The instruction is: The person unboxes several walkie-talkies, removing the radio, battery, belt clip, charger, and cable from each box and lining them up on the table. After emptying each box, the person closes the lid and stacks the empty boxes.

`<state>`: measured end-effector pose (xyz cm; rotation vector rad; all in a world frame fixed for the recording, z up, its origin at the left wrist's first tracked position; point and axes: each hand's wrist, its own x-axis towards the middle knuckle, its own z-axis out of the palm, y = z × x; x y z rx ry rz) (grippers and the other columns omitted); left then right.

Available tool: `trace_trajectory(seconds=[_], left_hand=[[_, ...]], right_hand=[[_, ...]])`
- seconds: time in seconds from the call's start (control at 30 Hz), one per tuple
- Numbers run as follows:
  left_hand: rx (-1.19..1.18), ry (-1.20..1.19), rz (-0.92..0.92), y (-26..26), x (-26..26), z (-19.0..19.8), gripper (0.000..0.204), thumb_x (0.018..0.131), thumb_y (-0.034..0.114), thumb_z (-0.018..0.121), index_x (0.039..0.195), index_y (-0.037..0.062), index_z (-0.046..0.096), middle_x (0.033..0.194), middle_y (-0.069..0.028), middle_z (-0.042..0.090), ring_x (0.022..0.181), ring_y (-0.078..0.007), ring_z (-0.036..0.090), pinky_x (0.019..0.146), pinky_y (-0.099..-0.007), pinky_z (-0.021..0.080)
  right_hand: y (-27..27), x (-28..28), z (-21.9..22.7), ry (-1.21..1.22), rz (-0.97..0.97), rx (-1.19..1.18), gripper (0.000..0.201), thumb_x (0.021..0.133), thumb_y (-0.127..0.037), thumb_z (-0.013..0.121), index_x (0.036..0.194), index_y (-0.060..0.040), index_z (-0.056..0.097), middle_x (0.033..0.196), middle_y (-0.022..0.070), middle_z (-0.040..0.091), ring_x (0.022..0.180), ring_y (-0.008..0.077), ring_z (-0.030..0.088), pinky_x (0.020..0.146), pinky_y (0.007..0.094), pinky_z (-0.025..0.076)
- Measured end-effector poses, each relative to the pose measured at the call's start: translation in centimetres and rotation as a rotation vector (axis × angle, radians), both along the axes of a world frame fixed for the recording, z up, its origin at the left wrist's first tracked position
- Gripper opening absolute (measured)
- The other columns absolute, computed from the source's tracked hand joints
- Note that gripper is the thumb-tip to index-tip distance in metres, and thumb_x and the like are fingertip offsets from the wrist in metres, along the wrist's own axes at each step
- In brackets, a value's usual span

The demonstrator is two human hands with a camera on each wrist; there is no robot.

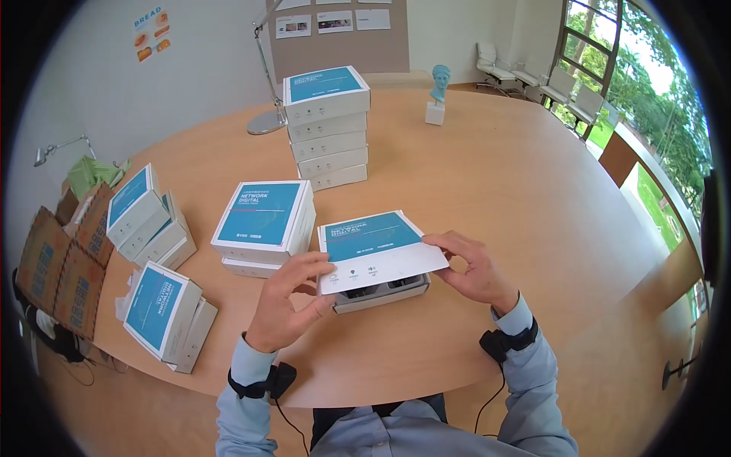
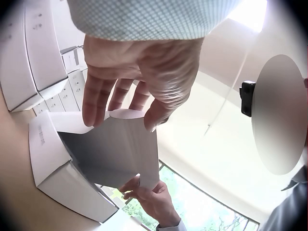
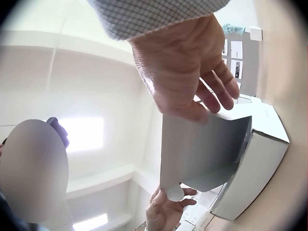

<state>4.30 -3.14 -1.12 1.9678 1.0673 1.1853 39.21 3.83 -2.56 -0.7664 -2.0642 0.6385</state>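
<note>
A white cardboard box with a blue printed lid lies in front of the person, its lid tilted up at the near side. Dark objects show in the gap above the box's front wall. The left hand holds the lid's near left corner between thumb and fingers. At the near right corner, the right hand pinches the lid's edge. Both wrist views look under the raised lid, with its plain inner face and the box's side wall; the contents are hidden there.
Closed boxes of the same kind stand left of the open one, in a short pile and two leaning piles. A taller stack rises behind. A lamp base and a small blue bust stand farther back. Brown cartons sit at far left.
</note>
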Motion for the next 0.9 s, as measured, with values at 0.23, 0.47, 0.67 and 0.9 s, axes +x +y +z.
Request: trace_trajectory(seconds=[0.23, 0.47, 0.67, 0.9], left_hand=[[-0.018, 0.173, 0.048, -2.0, 0.5, -2.1, 0.051, 0.08, 0.005, 0.081, 0.128, 0.0076, 0.067, 0.146, -0.0172, 0.053, 0.126, -0.0287, 0.061, 0.09, -0.0353, 0.06], [-0.116, 0.42, 0.092, -2.8, 0.7, -4.4, 0.063, 0.079, 0.01, 0.083, 0.137, 0.0115, 0.058, 0.14, -0.023, 0.057, 0.13, -0.0416, 0.056, 0.102, -0.044, 0.052], [-0.225, 0.331, 0.097, -1.9, 1.7, -5.4, 0.057, 0.083, 0.006, 0.079, 0.135, 0.0057, 0.056, 0.123, -0.0237, 0.064, 0.12, -0.0418, 0.062, 0.102, -0.043, 0.052], [-0.203, -0.014, 0.021, -1.2, 1.2, -3.6, 0.051, 0.092, 0.001, 0.072, 0.14, 0.0002, 0.056, 0.129, -0.0182, 0.06, 0.106, -0.0271, 0.069, 0.092, -0.0379, 0.06]], right_hand=[[-0.9, 1.1, -0.4, -0.245, 0.036, -0.092, 0.064, 0.08, 0.0, 0.073, 0.141, -0.0103, 0.059, 0.121, 0.0147, 0.066, 0.114, 0.0344, 0.063, 0.096, 0.04, 0.052], [-1.6, 1.3, -1.6, -0.419, 0.045, -0.071, 0.067, 0.082, -0.008, 0.075, 0.145, -0.0048, 0.053, 0.139, 0.0192, 0.057, 0.125, 0.0377, 0.057, 0.106, 0.0414, 0.049], [-1.1, 0.7, -3.6, -0.408, 0.031, -0.186, 0.074, 0.084, -0.008, 0.079, 0.151, -0.0079, 0.048, 0.135, 0.0184, 0.059, 0.115, 0.0349, 0.063, 0.101, 0.0387, 0.053], [-0.5, 1.4, -1.0, -0.133, 0.051, -0.19, 0.06, 0.087, -0.01, 0.08, 0.143, -0.0059, 0.058, 0.115, 0.0152, 0.064, 0.095, 0.0236, 0.066, 0.083, 0.0354, 0.057]])
